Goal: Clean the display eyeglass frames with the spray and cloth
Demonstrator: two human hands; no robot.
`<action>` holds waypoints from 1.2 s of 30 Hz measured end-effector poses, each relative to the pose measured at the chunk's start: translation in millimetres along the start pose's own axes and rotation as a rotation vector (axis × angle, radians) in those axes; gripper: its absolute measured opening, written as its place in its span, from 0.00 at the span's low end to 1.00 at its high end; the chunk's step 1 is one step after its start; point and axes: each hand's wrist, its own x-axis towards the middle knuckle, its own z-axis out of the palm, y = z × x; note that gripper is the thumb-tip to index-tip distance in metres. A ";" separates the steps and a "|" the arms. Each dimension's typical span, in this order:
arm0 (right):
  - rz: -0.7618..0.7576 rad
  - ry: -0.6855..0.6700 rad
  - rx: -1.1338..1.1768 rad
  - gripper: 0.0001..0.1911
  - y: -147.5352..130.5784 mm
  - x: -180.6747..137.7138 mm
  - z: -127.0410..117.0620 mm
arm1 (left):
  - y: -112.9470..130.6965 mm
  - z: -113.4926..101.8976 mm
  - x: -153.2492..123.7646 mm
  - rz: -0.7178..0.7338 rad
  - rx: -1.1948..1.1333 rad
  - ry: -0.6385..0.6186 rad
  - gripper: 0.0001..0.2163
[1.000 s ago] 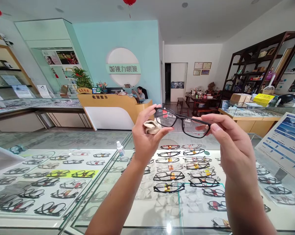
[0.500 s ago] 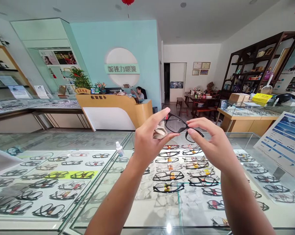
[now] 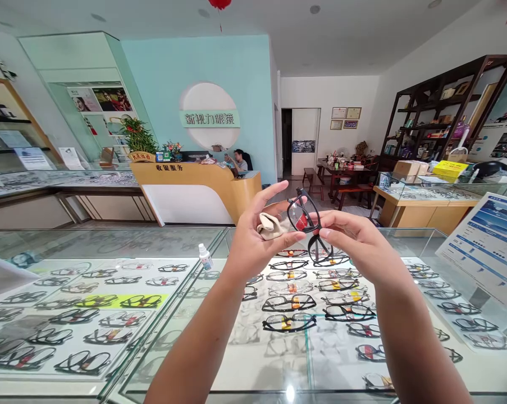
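Black-framed eyeglasses (image 3: 304,216) are up in the air above the glass counter, tilted, with a red sticker showing at one lens. My right hand (image 3: 362,238) pinches them around the bridge between thumb and fingers. A folded beige cloth (image 3: 270,226) is tucked in my left hand (image 3: 249,235), against the palm. The left thumb and index finger are spread beside the near lens; whether other left fingers touch the frame behind it is hidden. Below, rows of eyeglasses (image 3: 289,303) lie inside the display case.
A small white spray bottle (image 3: 205,257) stands on the glass top, left of my forearm. A printed sign (image 3: 487,247) leans at the right. Farther off are a reception counter (image 3: 186,196) with a seated person (image 3: 240,161), and a wooden table (image 3: 346,171).
The eyeglasses have turned from level to steeply tilted, with the red sticker coming into view. My left index finger has lifted away from the frame, and more of the cloth shows.
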 end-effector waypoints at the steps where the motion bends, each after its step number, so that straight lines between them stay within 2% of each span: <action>1: 0.011 -0.018 0.035 0.08 -0.2 0.3 0.5 | 0.0 0.5 0.1 -0.013 -0.028 -0.017 0.42; 3: 0.022 -0.023 0.079 0.08 -0.4 0.4 2.1 | 1.2 1.3 -0.1 -0.020 -0.045 -0.027 0.40; 5: 0.005 0.024 0.080 0.08 0.0 0.0 3.8 | 5.5 1.4 -1.0 0.002 0.014 0.017 0.38; 8: -0.061 0.198 -0.033 0.07 2.0 -0.6 5.6 | 18.5 -0.8 -4.0 0.083 0.208 0.203 0.33; 11: -0.103 0.367 -0.204 0.07 3.6 -0.9 8.3 | 35.0 -2.5 -10.3 0.131 0.377 0.377 0.21; 13: -0.138 0.388 -0.278 0.08 3.3 -1.4 12.8 | 43.7 -0.4 -16.9 0.084 0.436 0.372 0.12; 17: -0.251 0.334 -0.352 0.07 -1.3 -6.5 31.4 | 50.2 9.2 -36.0 -0.080 0.430 0.220 0.09; 19: -0.293 0.294 -0.386 0.07 -4.8 -11.9 45.0 | 51.5 12.0 -48.1 -0.171 0.379 0.210 0.11; 24: -0.331 0.210 -0.515 0.08 -8.2 -30.0 85.4 | 60.2 7.6 -83.7 -0.392 0.259 0.320 0.16; 29: -0.283 0.100 -0.633 0.15 -2.7 -57.1 122.8 | 59.5 0.4 -122.0 -0.489 0.212 0.439 0.18; 32: -0.229 0.047 -0.559 0.17 0.9 -80.4 132.3 | 55.8 -5.4 -144.0 -0.508 0.208 0.445 0.18; 36: -0.106 0.047 -0.271 0.11 23.0 -120.4 122.9 | 56.4 -31.6 -161.0 -0.493 0.401 0.268 0.16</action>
